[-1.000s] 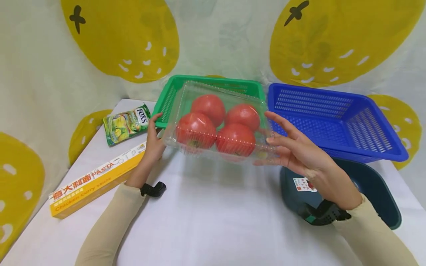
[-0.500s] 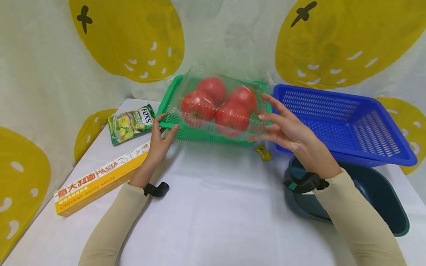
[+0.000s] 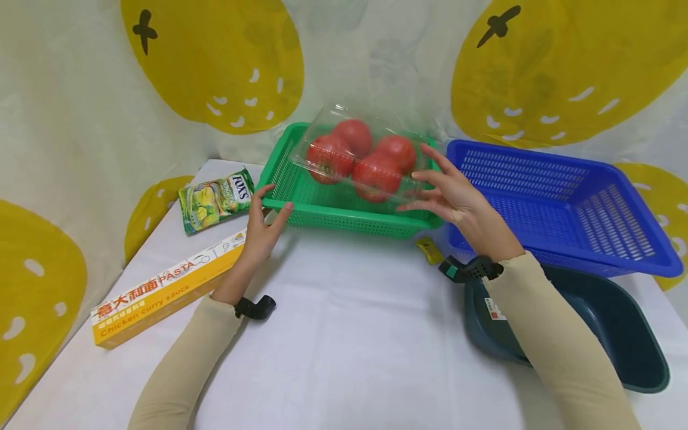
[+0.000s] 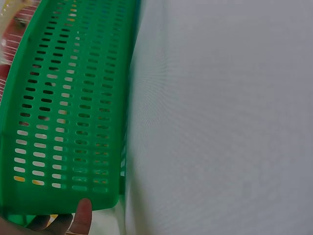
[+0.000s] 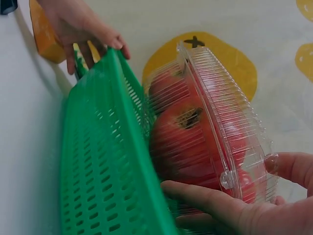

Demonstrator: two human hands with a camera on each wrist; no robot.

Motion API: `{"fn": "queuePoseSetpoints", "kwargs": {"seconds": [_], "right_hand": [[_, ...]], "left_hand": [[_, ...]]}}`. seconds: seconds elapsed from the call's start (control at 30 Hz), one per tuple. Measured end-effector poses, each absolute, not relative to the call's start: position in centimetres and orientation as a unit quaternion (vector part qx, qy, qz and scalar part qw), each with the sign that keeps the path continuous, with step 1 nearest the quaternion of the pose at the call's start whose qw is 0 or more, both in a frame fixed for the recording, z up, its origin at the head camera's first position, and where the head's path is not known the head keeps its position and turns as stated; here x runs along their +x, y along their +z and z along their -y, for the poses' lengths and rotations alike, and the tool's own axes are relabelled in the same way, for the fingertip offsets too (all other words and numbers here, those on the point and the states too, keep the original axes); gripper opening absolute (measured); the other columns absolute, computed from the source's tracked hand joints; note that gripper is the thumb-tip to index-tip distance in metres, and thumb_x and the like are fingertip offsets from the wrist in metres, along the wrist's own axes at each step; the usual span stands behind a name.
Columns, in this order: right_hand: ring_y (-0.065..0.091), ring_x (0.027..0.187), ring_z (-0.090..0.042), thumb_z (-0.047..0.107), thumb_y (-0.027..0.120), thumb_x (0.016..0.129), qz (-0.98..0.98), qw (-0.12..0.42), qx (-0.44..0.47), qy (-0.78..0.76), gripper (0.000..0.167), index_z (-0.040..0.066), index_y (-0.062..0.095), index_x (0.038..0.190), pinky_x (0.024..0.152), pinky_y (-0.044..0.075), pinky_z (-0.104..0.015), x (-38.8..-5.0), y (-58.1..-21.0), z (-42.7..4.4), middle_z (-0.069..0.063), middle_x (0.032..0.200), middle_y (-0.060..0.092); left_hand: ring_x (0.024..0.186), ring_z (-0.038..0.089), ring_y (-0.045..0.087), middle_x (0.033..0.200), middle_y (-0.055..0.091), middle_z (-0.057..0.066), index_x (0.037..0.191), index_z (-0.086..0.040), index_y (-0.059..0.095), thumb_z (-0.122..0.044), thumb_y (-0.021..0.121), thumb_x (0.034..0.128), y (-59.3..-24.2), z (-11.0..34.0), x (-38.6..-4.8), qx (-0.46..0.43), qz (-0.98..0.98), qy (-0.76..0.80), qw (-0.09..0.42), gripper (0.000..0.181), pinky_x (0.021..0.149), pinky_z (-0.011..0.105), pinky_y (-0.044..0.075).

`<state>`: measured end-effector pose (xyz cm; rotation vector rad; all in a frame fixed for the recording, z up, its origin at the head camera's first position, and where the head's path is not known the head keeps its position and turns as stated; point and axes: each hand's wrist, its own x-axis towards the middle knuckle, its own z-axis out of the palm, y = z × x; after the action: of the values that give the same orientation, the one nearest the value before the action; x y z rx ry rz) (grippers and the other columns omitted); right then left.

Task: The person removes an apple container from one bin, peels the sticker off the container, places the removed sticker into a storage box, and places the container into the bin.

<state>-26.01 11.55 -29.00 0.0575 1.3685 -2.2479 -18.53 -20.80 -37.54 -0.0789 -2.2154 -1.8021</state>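
Several red tomatoes [image 3: 376, 174] lie inside a clear plastic clamshell box [image 5: 222, 107]. My right hand [image 3: 448, 194] holds this box by its right end, fingers below and thumb on the lid side. The box is tilted, over the opening of the green slotted basket [image 3: 349, 220]. My left hand [image 3: 258, 236] grips the basket's front left corner; its fingertips show at the rim in the left wrist view. The lower part of the box is partly hidden by the basket wall in the right wrist view.
A blue slotted basket [image 3: 570, 258] stands right of the green one, with a dark teal basin [image 3: 639, 382] before it. On the left lie a green Fox's candy bag [image 3: 215, 202] and a long pasta box [image 3: 172, 286]. A small yellow packet [image 3: 430, 251] lies between the baskets.
My right hand has carried the tomato box away from me, back over the green basket. My left hand has come off the box and now grips the basket's corner.
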Motion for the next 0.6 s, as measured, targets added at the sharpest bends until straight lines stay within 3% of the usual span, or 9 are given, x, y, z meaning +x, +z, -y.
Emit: {"fn": "queuePoseSetpoints", "kwargs": {"seconds": [0.2,0.43,0.53,0.6], "right_hand": [[0.004,0.148,-0.040,-0.004,0.050,0.098,-0.512,0.259,0.057,-0.817,0.074,0.037,0.025,0.154,0.106,0.027,-0.064,-27.6,-30.2,-11.0,-0.005,0.163,0.003],[-0.008,0.146,-0.044,-0.007,0.046,0.098,-0.545,0.269,0.051,-0.792,0.076,0.032,0.018,0.157,0.107,0.021,-0.066,-29.2,-31.7,-10.4,-0.006,0.163,-0.009],[-0.005,0.147,-0.043,-0.005,0.049,0.098,-0.577,0.276,0.051,-0.767,0.074,0.032,0.022,0.156,0.109,0.025,-0.063,-29.5,-32.1,-10.2,-0.005,0.164,-0.008],[0.006,0.147,-0.041,0.000,0.052,0.098,-0.597,0.277,0.058,-0.751,0.070,0.034,0.027,0.154,0.111,0.029,-0.058,-29.6,-32.4,-10.1,-0.004,0.163,-0.002]], "left_hand": [[0.141,0.040,0.028,0.156,0.019,0.016,0.149,-0.006,0.026,-0.017,0.055,0.1001,-40.1,21.7,-20.2,-0.027,0.770,-0.619,0.153,0.058,0.110,0.057,0.032],[0.139,0.043,0.029,0.155,0.021,0.018,0.148,-0.003,0.027,-0.015,0.056,0.0996,-39.3,21.2,-19.8,-0.028,0.766,-0.624,0.152,0.058,0.105,0.057,0.038],[0.138,0.044,0.031,0.154,0.021,0.021,0.148,0.000,0.027,-0.011,0.056,0.0990,-38.2,20.8,-19.0,-0.020,0.766,-0.626,0.144,0.058,0.102,0.056,0.042],[0.138,0.044,0.032,0.154,0.021,0.022,0.147,0.001,0.027,-0.010,0.055,0.0990,-37.4,20.7,-18.5,-0.014,0.769,-0.624,0.139,0.057,0.101,0.056,0.043]]}}
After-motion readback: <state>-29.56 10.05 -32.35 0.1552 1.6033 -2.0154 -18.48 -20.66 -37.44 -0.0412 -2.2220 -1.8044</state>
